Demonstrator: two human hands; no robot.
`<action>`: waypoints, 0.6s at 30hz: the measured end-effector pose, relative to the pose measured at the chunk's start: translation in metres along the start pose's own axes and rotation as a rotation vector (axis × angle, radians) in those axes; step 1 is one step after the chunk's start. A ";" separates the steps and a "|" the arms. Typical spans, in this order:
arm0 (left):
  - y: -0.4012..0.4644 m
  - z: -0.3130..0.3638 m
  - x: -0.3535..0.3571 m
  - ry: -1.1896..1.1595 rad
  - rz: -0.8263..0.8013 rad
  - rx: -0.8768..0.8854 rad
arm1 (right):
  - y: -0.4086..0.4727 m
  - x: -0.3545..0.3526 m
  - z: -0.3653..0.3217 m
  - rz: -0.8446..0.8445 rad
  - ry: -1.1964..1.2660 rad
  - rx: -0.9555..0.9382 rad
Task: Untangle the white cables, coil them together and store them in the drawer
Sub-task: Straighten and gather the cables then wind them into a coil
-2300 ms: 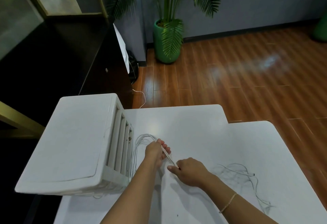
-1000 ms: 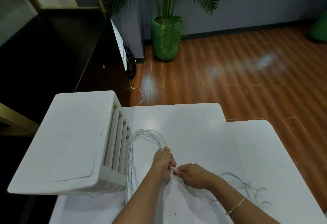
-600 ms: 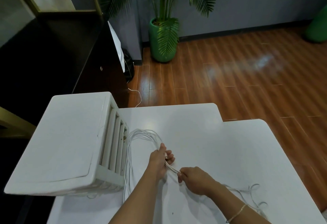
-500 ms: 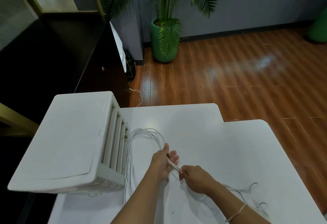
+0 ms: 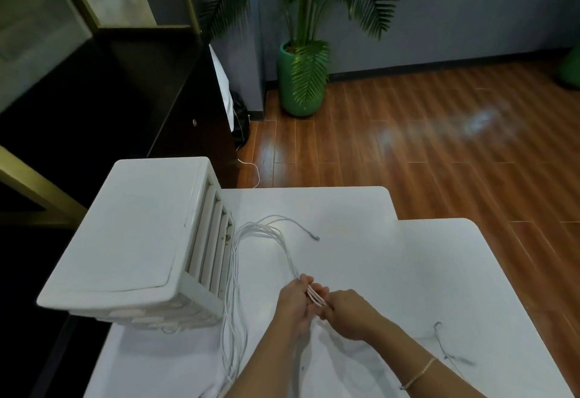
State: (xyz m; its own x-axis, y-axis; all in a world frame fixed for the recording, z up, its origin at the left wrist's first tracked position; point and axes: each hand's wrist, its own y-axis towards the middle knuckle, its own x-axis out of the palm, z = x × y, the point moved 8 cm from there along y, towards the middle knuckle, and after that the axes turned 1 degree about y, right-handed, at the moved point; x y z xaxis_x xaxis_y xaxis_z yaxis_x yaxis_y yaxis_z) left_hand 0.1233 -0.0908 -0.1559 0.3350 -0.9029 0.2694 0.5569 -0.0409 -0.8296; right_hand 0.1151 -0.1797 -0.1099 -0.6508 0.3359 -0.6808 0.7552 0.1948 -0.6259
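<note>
Looser now, white cables (image 5: 266, 234) loop beside drawer unit (image 5: 131, 240).

Glossy wood floor (image 5: 439, 152), smooth matt white table (image 5: 361, 240), plastic-looking white cables (image 5: 260, 231).

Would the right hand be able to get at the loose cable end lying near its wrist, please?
Probably not yet: the right hand grips the white cables, though nothing covers that loose end.

Cables (image 5: 233, 275) run off the bottom edge, their strands hidden inside the left hand (image 5: 293, 303) grip; loose end (image 5: 452, 355) near right forearm blurred.
</note>
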 end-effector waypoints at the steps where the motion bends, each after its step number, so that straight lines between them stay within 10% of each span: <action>1: 0.001 -0.001 -0.001 -0.009 0.013 -0.002 | -0.005 -0.001 -0.001 -0.028 -0.008 -0.026; 18: -0.002 -0.016 0.013 -0.117 0.011 -0.026 | -0.045 -0.007 0.032 -0.104 0.008 0.027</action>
State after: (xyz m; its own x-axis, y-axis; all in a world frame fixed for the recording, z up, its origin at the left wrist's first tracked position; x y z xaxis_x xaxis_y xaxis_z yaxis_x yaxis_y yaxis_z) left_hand 0.1144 -0.1095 -0.1589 0.4286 -0.8472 0.3139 0.5330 -0.0435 -0.8450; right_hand 0.0833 -0.2203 -0.0890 -0.7250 0.3226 -0.6085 0.6811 0.2044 -0.7031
